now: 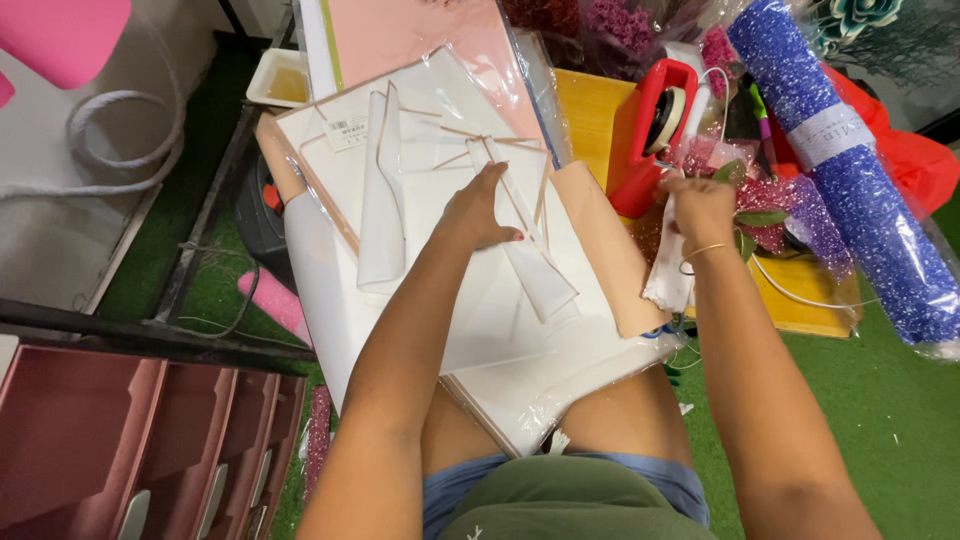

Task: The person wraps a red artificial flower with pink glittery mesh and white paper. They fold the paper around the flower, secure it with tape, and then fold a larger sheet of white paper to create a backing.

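Head view. The left hand (478, 210), at centre frame, lies palm down with fingers together, pressing flat on a stack of white wrapping sheets (470, 300). The stack rests across the person's lap and runs from upper left of centre down to lower centre. Directly beneath the fingertips lies a folded white strip (535, 270), angled toward lower right; a second folded white strip (380, 200) lies just left of the hand, nearly upright in the frame. The hand grips nothing; it only bears down.

The right hand (700, 205), right of centre, is closed around a bunch of pink and red flowers in glittery wrap (775, 205), with a white cloth-like piece (668, 275) hanging below the fist. A thin bangle (700, 252) sits on the wrist. The bunch lies over a yellow wooden board (800, 300).

Just left of the right hand stands a red tape dispenser (645, 135). A blue glitter roll (850, 170) lies at upper right, running diagonally. Pink plastic trays (120, 440) occupy lower left.
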